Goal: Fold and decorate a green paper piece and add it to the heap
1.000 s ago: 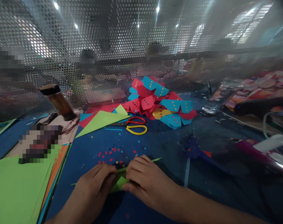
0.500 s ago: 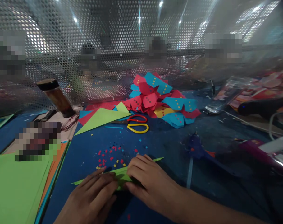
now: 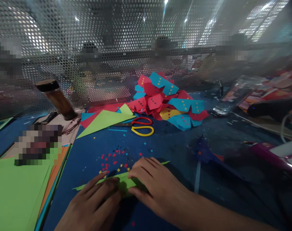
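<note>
A folded green paper (image 3: 125, 182) lies on the blue table (image 3: 165, 150) close to me. My left hand (image 3: 97, 202) lies on its left part with the fingers stretched flat, pressing it down. On its right part rests my right hand (image 3: 155, 184), fingers also flat and spread over the paper. A thin green tip of the paper sticks out past my right hand toward the right, and another tip shows at the left.
Small red and yellow paper bits (image 3: 113, 160) are scattered just beyond my hands. Scissors (image 3: 142, 125) lie farther back by a green triangle (image 3: 102, 122) and a pile of folded paper pieces (image 3: 167, 102). Paper sheets (image 3: 18, 192) are stacked left; a glue gun (image 3: 203, 152) lies right.
My left hand has gone from curled on the paper to flat and stretched out, sliding nearer to me. The green paper now lies flatter on the table.
</note>
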{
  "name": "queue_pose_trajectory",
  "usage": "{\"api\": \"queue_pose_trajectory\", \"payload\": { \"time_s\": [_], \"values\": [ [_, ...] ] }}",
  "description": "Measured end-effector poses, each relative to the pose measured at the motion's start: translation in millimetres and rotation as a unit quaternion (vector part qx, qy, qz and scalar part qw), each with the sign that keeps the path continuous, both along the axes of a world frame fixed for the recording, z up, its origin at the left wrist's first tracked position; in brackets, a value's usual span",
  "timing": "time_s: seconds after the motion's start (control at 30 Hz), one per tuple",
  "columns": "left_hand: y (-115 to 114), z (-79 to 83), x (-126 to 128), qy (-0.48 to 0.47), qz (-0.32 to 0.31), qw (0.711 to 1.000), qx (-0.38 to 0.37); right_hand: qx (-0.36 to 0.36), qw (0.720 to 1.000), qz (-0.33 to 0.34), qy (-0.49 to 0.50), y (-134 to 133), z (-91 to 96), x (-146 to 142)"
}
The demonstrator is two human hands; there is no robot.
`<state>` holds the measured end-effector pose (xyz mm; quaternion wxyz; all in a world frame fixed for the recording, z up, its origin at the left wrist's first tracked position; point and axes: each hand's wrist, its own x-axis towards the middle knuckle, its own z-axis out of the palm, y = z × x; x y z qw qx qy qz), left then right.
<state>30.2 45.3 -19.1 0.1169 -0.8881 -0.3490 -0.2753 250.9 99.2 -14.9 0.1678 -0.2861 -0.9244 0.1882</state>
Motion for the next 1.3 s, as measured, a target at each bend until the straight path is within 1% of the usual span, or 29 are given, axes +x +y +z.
{"api": "queue_pose_trajectory", "payload": {
  "time_s": [0.13,0.23,0.37,0.57,0.9,1.03,1.2,1.3],
  "values": [
    [0.2,1.6,0.7,0.008,0.01,1.0,-0.005,0.065,0.997,0.031,-0.024,-0.8,-0.2,0.7],
    [0.7,1.0,2.3,0.01,0.013,1.0,-0.002,0.086,0.995,0.047,-0.033,-0.7,-0.6,0.5],
    [-0.1,-2.8,1.8,0.025,0.016,1.0,0.0,0.089,0.994,0.056,-0.04,-0.2,0.0,0.7],
    [-1.4,-7.2,-2.5,0.028,0.003,1.0,-0.007,0.095,0.992,0.067,-0.041,0.2,0.8,1.0],
    [-2.5,-3.4,-4.8,0.035,-0.012,0.999,-0.002,0.11,0.991,0.069,-0.039,0.9,-2.7,-0.2],
    [-2.5,-3.5,-2.9,0.025,-0.007,1.0,0.0,0.109,0.991,0.072,-0.038,0.9,-2.6,0.1],
    [-1.3,-1.9,-2.6,0.045,-0.018,0.999,-0.005,0.107,0.991,0.075,-0.044,1.1,-0.3,-0.4],
    [-0.7,-1.3,-2.7,0.038,-0.017,0.999,-0.006,0.101,0.991,0.075,-0.044,1.3,-0.5,-0.3]
  ]
}}
